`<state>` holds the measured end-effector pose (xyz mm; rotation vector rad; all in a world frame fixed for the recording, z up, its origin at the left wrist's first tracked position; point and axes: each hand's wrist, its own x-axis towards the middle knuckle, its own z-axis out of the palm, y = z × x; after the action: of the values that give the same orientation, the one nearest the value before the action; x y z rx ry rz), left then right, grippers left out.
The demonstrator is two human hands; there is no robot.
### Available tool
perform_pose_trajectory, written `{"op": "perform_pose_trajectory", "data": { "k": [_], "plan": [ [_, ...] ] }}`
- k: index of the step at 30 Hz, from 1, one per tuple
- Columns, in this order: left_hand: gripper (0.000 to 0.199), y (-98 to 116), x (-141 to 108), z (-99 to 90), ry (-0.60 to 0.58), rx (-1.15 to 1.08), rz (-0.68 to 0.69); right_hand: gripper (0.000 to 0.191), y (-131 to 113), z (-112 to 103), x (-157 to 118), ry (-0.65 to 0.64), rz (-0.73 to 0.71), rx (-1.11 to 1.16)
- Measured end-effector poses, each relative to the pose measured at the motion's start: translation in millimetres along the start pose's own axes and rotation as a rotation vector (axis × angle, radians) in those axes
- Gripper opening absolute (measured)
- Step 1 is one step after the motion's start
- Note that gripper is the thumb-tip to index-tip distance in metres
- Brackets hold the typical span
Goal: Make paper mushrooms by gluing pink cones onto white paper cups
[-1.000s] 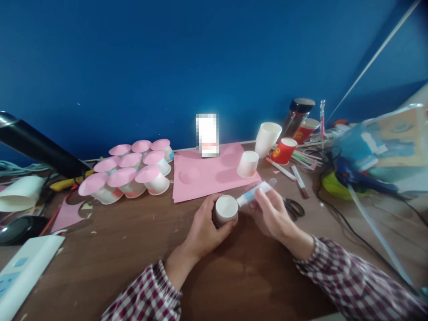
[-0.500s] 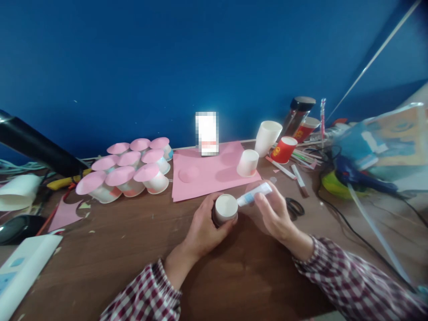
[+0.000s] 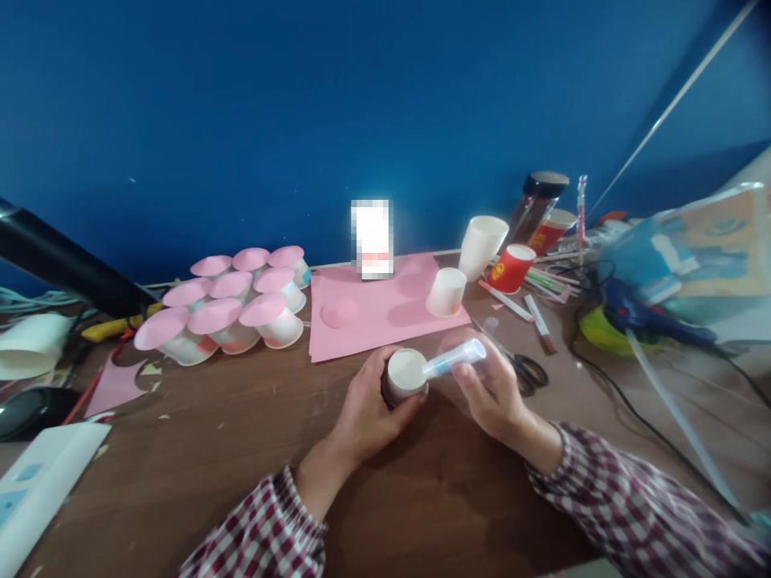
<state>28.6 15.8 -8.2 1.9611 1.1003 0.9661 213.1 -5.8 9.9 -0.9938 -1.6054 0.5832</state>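
My left hand (image 3: 367, 413) is wrapped round a paper cup (image 3: 407, 374), whose pale round face points up. In my right hand (image 3: 494, 393) is a white and blue tube (image 3: 454, 360), held slanted with its narrow end at the cup's right rim. Beyond them lie pink sheets (image 3: 385, 321) with a loose pink disc (image 3: 339, 313) on top. A white cup (image 3: 446, 292) stands upside down on the sheets' right part. To the left, several cups (image 3: 282, 327) are grouped in rows, each with a pink disc (image 3: 217, 316) on top.
Black scissors (image 3: 530, 371) lie just beyond my right hand. A red cup (image 3: 511, 269), a tall white cup (image 3: 482, 247) and a dark-lidded jar (image 3: 539, 205) stand back right. A blue glue gun (image 3: 656, 317) and its cord lie right. A white power strip (image 3: 51, 482) is front left.
The tube has tilted, so its wide end now sits lower and faces the camera more, while its narrow end has come to the cup's rim. My left hand and the cup have hardly moved.
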Motion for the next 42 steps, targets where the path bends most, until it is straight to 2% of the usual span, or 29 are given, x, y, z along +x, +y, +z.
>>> {"op": "perform_pose_trajectory", "data": {
  "k": [28, 42],
  "plan": [
    [0.046, 0.6, 0.4, 0.1, 0.002, -0.005, 0.003, 0.014, -8.3, -5.1, 3.1, -0.097, 0.000, -0.125],
    [0.046, -0.5, -0.1, 0.3, 0.007, 0.002, 0.010, 0.013, -6.3, -4.1, 4.4, -0.073, -0.010, -0.144]
  ]
}}
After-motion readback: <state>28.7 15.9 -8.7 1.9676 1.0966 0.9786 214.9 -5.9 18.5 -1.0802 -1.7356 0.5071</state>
